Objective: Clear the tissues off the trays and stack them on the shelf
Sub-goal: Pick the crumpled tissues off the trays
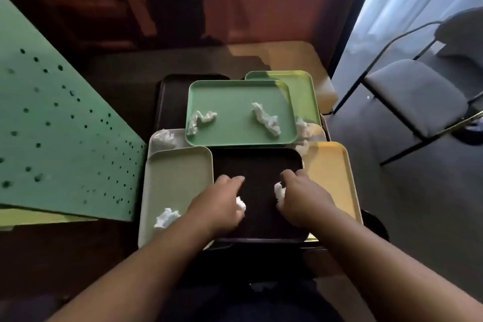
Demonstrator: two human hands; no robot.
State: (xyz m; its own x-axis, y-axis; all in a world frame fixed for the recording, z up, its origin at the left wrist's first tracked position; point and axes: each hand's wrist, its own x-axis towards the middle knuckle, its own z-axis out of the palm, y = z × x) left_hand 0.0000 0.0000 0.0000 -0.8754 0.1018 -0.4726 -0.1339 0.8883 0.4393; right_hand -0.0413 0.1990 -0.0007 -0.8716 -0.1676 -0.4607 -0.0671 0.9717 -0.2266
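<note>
Dim and cluttered, the desk [300, 57] carries overlapping trays beside a green perforated panel [52, 125], with a grey folding chair [418, 97] off to the right. Nearest, both hands hover over the dark brown tray [258, 165]: the left hand [222, 204] has its fingers [232, 180] curled round a crumpled white tissue [241, 205], and the right hand [303, 196] clutches another tissue [280, 191]. Left of the left fingers, a beige tray [177, 175] holds a tissue wad [167, 217]; right of the right fingers lies a yellow tray [332, 172]. Beyond the fingers, a green tray [235, 91] carries two twisted tissues [266, 117], with a lighter green tray [303, 86] partly beneath it.
</note>
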